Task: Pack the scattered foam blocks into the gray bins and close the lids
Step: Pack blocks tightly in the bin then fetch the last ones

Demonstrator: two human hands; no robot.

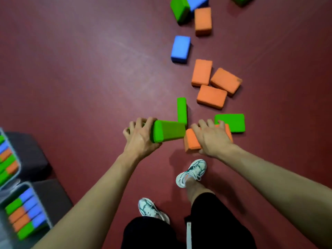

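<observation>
Head view: the left hand [139, 135] grips a green foam block [168, 131] lifted off the red floor [89, 69], while the right hand [212, 139] clasps an orange block [192, 141] lying there. Likely light and squashy, the blocks suit a grasp across the narrow sides; the gray bins [27, 186] wait at the floor's left edge.

Bare forearms [100, 191], black shorts [212, 223], white sneakers [192, 172] with teal markings and white laces

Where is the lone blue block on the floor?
In the head view, the blue block lies flat on the red floor, upper centre-right, between an orange block beyond it and an orange block cluster nearer the person.
</observation>
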